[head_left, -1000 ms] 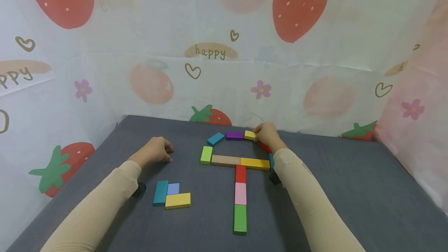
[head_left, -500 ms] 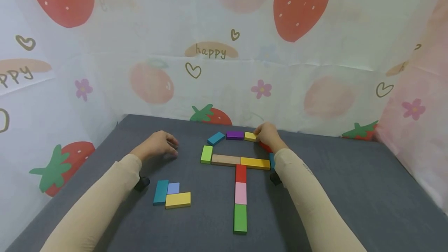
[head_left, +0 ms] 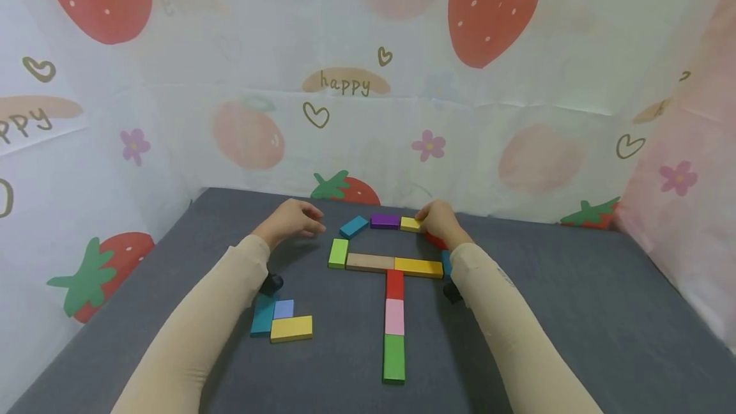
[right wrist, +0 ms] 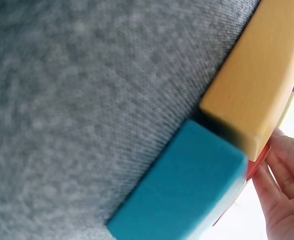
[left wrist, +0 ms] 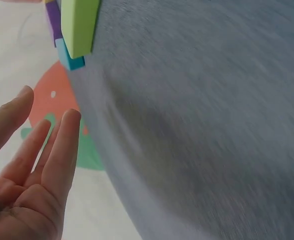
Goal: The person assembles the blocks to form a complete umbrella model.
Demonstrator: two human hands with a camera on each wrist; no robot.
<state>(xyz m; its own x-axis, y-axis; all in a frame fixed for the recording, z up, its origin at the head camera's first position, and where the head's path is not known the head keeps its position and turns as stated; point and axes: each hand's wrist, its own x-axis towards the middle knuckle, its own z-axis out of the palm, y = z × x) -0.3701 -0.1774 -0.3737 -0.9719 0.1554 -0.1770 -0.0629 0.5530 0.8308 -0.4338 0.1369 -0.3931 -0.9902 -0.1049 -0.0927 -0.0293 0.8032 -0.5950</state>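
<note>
Coloured wooden blocks lie flat on the dark grey cloth. My right hand (head_left: 441, 221) is at the back of the arrangement, its thumb and finger pinching the far end of a red block (head_left: 435, 241), beside a yellow block (head_left: 410, 224). The right wrist view shows red between those fingers (right wrist: 261, 177); the contact is partly hidden. My left hand (head_left: 292, 219) hovers left of a tilted blue block (head_left: 353, 227), fingers apart and holding nothing. A purple block (head_left: 384, 222) lies between the blue and yellow ones. The light green block (head_left: 338, 253) stands nearest the left hand's near side.
A tan block (head_left: 370, 262) and an orange block (head_left: 418, 268) form a bar, with a teal block (right wrist: 182, 182) at its right end. Red, pink (head_left: 394, 317) and green (head_left: 393, 359) blocks run towards me. Three loose blocks, one yellow (head_left: 291, 329), lie left. A strawberry-print curtain (head_left: 356, 139) stands behind.
My left hand has moved right and away from me, towards the tilted blue block, with its fingers extending. The right hand stays in place at the red and yellow blocks.
</note>
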